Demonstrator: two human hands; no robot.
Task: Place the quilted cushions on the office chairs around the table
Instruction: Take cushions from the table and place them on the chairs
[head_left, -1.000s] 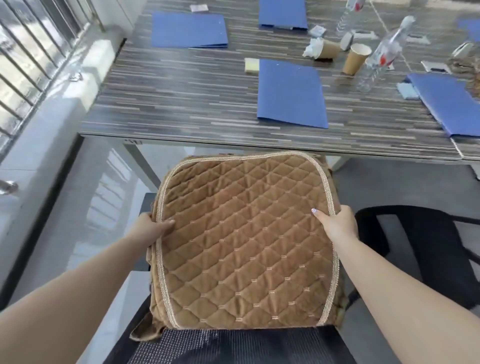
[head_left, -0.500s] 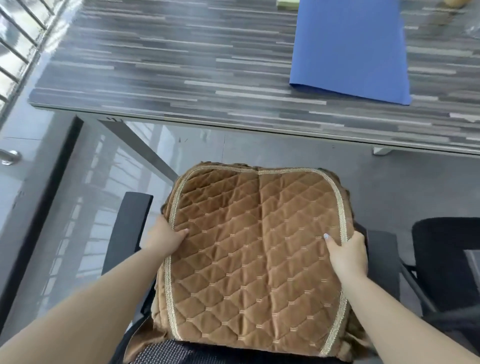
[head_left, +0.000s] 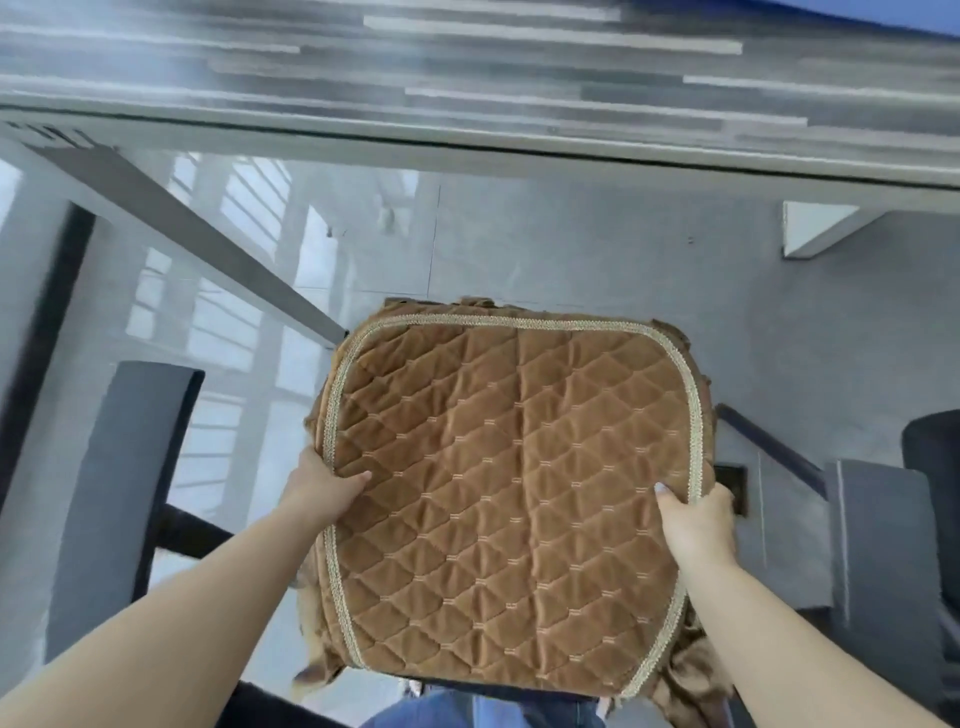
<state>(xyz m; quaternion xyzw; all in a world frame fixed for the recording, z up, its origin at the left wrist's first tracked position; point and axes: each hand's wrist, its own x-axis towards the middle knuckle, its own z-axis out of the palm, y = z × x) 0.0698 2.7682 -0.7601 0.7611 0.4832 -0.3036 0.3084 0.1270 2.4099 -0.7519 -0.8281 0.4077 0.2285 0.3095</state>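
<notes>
A brown quilted cushion (head_left: 514, 499) with pale braided trim lies flat between a chair's two dark armrests, the left armrest (head_left: 122, 493) and the right armrest (head_left: 878, 540). My left hand (head_left: 324, 486) grips its left edge, thumb on top. My right hand (head_left: 693, 519) grips its right edge the same way. The chair seat under the cushion is almost wholly hidden; a dark strip shows along the cushion's near edge. More brown fabric bunches under the near right corner.
The striped wooden table (head_left: 467, 67) runs across the top, its edge just beyond the cushion. A slanted grey table leg (head_left: 208, 249) descends at left. Another black chair (head_left: 935, 467) sits at the right edge. Glossy grey floor lies below.
The view has tipped further down and closer. The cushion has sunk lower between the armrests, both hands still on its side edges. The tabletop items have left the view.
</notes>
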